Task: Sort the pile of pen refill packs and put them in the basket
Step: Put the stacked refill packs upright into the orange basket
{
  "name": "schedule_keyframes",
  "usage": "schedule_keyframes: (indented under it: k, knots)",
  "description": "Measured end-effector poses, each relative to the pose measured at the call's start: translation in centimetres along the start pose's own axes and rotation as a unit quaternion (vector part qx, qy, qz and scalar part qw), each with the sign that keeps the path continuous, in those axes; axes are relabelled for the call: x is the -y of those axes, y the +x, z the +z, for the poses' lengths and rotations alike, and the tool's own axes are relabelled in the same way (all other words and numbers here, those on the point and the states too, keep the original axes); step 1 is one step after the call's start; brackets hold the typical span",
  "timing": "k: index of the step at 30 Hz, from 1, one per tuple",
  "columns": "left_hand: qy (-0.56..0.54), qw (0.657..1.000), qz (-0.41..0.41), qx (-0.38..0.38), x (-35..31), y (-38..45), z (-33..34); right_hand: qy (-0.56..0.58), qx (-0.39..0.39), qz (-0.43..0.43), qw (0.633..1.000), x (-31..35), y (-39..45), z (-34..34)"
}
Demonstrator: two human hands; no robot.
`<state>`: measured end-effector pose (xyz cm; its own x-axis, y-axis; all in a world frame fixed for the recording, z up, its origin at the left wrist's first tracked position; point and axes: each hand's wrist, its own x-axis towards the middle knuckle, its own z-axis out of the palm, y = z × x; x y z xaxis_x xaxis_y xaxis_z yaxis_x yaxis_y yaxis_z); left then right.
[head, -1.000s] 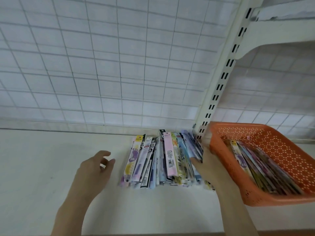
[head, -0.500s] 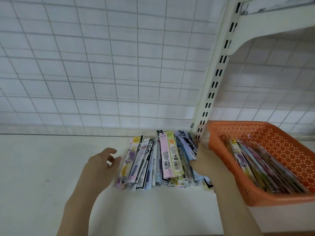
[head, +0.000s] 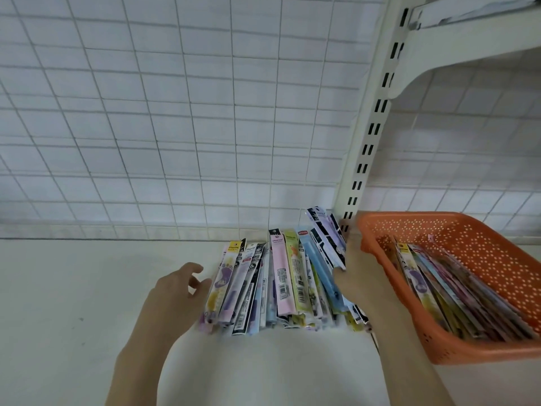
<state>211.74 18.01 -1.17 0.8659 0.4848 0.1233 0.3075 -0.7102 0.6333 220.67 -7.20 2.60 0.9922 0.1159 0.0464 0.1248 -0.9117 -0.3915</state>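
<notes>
A row of colourful pen refill packs (head: 281, 282) lies on the white shelf (head: 73, 288), standing on edge side by side. My left hand (head: 172, 294) hovers at the pile's left end, fingers loosely spread, just touching the outermost pack. My right hand (head: 354, 276) is at the pile's right end and grips a few purple-and-black packs (head: 325, 238), which tilt up above the others. Its fingers are hidden behind them. The orange perforated basket (head: 468, 353) sits just right of that hand and holds several sorted packs (head: 456, 288).
A white wire-grid back wall (head: 175, 112) rises behind the shelf. A slotted white upright post (head: 371, 118) stands right behind the pile's far right end, with a shelf bracket (head: 468, 39) overhead. Bare shelf extends left of the pile.
My right hand has lifted the rightmost packs up out of the row. My left hand has come closer to the pile's left end. The basket has stayed in place.
</notes>
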Motion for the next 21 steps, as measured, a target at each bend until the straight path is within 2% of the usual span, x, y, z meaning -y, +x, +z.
schedule_keyframes:
  k: [2, 5, 9, 12, 16, 21]
  knots:
    - [0.011, 1.000, -0.004, 0.010, -0.8, 0.2, 0.4, -0.023, -0.005, 0.002, 1.000, -0.2, -0.1, 0.2]
    - [0.049, 0.997, -0.029, 0.052, -2.4, 0.8, 1.1, -0.019, -0.056, -0.031, 0.998, -0.3, -0.3, 0.2]
    - [0.120, 0.979, -0.052, 0.159, -4.6, 1.6, 2.3, 0.031, -0.058, -0.032, 0.997, -0.5, -0.6, 0.1]
    - [0.140, 0.971, -0.052, 0.186, -6.2, 1.5, 3.2, 0.029, -0.056, -0.044, 0.997, -0.7, -1.0, 0.1]
    - [0.110, 0.973, -0.040, 0.198, -7.4, 1.4, 3.6, 0.002, -0.079, -0.038, 0.996, -1.0, -1.3, 0.2]
    - [0.031, 0.976, -0.056, 0.210, -7.2, 1.6, 3.6, 0.035, -0.048, -0.028, 0.998, -1.0, -1.2, 0.7]
